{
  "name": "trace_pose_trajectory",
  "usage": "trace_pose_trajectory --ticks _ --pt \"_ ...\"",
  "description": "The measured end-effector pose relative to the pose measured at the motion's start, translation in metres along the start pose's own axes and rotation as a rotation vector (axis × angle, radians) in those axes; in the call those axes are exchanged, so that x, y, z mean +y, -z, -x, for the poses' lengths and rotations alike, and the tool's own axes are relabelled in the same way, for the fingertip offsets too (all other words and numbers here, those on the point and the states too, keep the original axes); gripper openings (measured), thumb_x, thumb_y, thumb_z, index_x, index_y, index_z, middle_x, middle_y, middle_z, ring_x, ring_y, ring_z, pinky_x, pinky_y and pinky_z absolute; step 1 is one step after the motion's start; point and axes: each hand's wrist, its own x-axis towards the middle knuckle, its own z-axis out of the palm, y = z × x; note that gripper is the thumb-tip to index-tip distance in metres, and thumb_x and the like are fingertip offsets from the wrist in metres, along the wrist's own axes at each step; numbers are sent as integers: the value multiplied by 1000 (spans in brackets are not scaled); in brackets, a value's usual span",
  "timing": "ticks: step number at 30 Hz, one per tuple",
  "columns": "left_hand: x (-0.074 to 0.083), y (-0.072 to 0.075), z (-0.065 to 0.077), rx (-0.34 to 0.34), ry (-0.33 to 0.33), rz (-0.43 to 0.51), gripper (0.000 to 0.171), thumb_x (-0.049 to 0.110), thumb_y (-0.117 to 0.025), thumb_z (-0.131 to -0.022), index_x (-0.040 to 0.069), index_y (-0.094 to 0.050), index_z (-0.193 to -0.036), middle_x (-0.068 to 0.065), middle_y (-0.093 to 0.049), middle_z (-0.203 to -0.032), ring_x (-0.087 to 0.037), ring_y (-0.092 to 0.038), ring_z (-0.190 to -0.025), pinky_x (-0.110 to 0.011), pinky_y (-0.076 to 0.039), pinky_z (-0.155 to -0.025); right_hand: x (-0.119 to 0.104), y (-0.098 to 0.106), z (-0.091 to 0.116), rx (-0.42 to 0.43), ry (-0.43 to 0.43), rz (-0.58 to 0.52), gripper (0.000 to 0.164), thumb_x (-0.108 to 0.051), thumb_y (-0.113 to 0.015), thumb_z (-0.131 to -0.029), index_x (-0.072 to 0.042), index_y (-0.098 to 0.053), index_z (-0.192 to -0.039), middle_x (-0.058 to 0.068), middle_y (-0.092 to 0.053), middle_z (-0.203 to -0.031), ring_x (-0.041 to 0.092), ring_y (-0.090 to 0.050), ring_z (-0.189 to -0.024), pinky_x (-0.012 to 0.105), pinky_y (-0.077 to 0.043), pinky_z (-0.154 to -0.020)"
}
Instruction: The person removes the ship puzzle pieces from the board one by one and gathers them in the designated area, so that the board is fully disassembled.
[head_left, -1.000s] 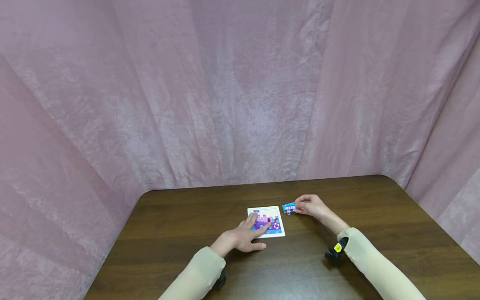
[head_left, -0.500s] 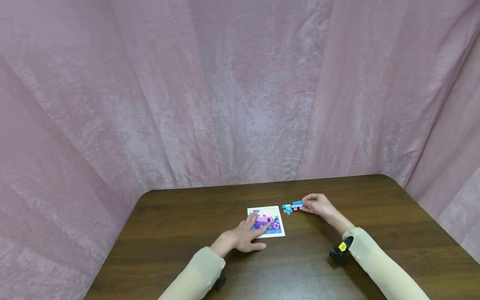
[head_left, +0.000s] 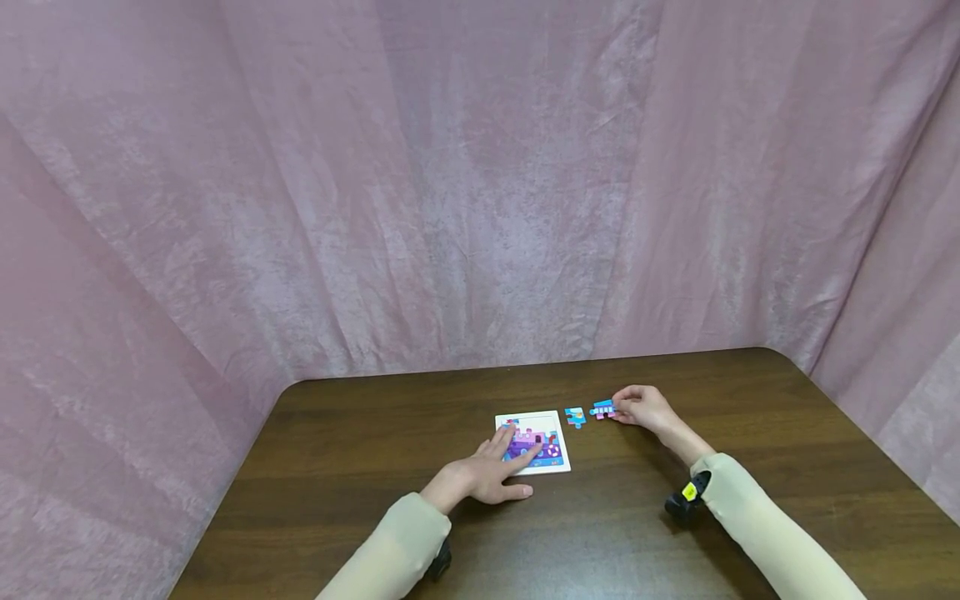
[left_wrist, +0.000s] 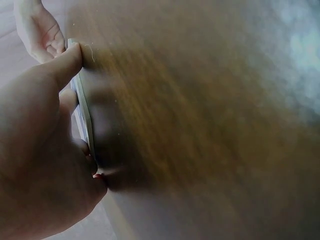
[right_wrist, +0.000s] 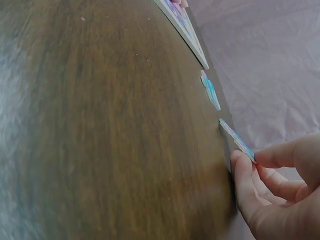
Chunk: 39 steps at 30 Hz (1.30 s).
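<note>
My left hand (head_left: 489, 477) lies with its fingers straight and spread over a white-framed jigsaw puzzle (head_left: 564, 467) with a purple and blue picture. White backing shows along the upper part inside its frame. To the right, my right hand (head_left: 647, 412) pinches a blue and pink puzzle piece (head_left: 603, 409) between thumb and fingers; in the right wrist view this puzzle piece (right_wrist: 235, 137) tilts up from the fingertips, close over the table. Between it and the frame lies another puzzle piece (head_left: 575, 417), blue with an orange spot.
The brown wooden table (head_left: 337, 500) has a rounded far corner at the right. Behind its back edge hangs a pink curtain (head_left: 480, 208). A black wrist camera (head_left: 681, 505) with a yellow mark sits at the right sleeve.
My right hand has moved right with the pinched piece, away from the blue piece it overlapped, and a gap now shows between them. The left hand stays on the puzzle.
</note>
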Motion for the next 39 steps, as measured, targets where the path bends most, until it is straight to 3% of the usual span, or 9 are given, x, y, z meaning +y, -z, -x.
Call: trace_pose_trajectory --ticks 7,13,22,39 --pt "14 14 12 -27 21 -1 68 51 -45 -98 43 -6 -154 -16 10 -163 -33 3 -151 -48 -9 -122 -3 -2 0 72 10 200 22 -3 -53 -96 14 -58 -108 7 -69 -79 6 -63 -69 19 -55 -63" --pt "8 7 7 -14 -1 -2 69 53 -43 -98 45 -1 -153 -15 14 -162 -31 9 -151 -50 -8 -122 -4 -3 1 135 37 354 19 -8 -57 -95 10 -62 -102 8 -71 -75 7 -62 -65 18 -51 -57" --pt "-4 -5 -3 11 -10 1 70 54 -44 -98 48 -1 -152 -14 14 -162 -30 10 -151 -51 -7 -122 -6 -1 3 183 89 440 17 -6 -58 -92 8 -65 -99 10 -72 -74 10 -65 -64 18 -48 -53" --pt "-1 0 1 -6 -16 6 68 59 -40 -97 49 1 -151 -15 16 -162 -33 8 -151 -51 -6 -122 -14 -13 6 169 164 506 16 -9 -59 -92 5 -66 -97 14 -69 -77 12 -59 -66 21 -45 -57"
